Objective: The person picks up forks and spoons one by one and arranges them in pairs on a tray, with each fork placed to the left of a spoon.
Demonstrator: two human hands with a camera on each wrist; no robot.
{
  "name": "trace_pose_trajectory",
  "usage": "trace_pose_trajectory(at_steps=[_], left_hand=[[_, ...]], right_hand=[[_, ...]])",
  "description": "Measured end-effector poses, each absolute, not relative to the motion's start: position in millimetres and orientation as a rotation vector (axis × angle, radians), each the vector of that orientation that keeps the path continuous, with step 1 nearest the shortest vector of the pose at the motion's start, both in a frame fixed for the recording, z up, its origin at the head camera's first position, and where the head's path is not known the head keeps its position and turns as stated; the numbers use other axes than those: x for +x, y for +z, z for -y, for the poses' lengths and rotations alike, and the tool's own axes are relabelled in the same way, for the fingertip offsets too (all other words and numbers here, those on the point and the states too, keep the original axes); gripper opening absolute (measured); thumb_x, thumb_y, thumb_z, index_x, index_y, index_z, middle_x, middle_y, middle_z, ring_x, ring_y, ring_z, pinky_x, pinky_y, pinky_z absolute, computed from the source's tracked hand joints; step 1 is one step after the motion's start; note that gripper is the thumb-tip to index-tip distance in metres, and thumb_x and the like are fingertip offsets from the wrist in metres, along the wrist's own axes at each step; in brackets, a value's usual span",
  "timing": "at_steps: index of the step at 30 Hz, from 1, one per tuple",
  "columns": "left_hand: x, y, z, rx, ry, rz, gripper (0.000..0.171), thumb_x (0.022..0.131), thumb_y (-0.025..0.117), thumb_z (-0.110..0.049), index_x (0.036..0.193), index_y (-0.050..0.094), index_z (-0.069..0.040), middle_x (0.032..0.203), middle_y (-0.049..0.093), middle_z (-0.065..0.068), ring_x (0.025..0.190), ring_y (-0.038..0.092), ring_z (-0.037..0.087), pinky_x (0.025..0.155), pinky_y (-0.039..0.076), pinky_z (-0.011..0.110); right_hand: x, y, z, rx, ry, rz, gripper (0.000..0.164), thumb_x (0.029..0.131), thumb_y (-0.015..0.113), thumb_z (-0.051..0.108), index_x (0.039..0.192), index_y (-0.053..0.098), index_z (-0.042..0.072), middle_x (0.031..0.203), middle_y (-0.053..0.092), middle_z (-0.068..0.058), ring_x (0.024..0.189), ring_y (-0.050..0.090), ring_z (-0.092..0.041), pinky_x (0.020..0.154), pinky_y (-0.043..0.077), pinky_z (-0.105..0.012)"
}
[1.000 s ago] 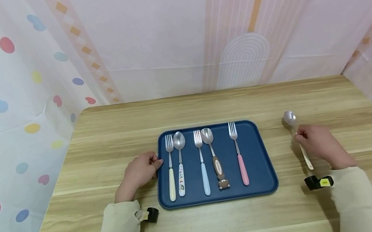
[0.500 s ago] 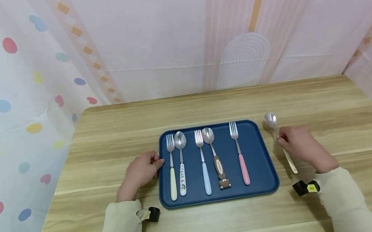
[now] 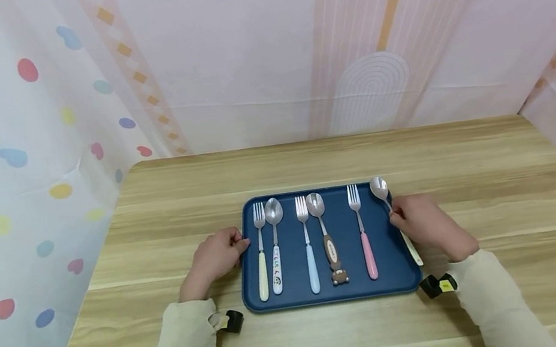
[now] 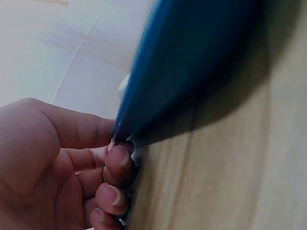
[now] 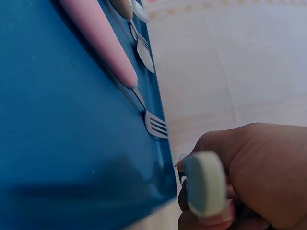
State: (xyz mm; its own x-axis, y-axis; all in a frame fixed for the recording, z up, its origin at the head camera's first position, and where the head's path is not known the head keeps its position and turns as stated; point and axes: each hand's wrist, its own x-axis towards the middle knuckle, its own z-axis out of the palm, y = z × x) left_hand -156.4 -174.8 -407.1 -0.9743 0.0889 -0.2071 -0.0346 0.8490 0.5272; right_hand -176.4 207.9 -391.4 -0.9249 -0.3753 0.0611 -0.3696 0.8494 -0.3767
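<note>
My left hand holds the left rim of a navy tray; the left wrist view shows thumb and fingertips pinching that edge. By its slim shaft, my right hand pinches a cream-handled spoon over the tray's right side, bowl pointing away. The blunt handle end looms close in the right wrist view. Lying on the tray are a pale yellow fork, a patterned white spoon, a light blue fork, a brown bear-handled spoon and a pink fork.
The tray sits on a wood-grain table. A patterned cloth hangs behind the table's far edge, and more printed cloth covers the left side. Each wrist carries a small black camera.
My right hand has carried the cream-handled spoon leftward, from the table right of the tray to over its right edge. The left hand keeps its hold on the rim.
</note>
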Motion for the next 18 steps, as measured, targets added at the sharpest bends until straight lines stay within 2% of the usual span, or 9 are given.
trace_pose_trajectory(at_steps=[18], left_hand=[[-155,-405,175,0.063,0.791,-2.82,0.023,0.091,0.054,-0.026,0.073,0.052,-0.012,0.06,0.055,0.001,0.053,0.048,0.017,0.051,0.034,0.03]], right_hand=[[-174,-398,-188,-0.54,-0.566,-2.918,0.022,0.087,0.053,0.008,0.065,0.048,0.009,0.052,0.038,-0.001,0.045,0.042,-0.012,0.044,0.036,-0.025]])
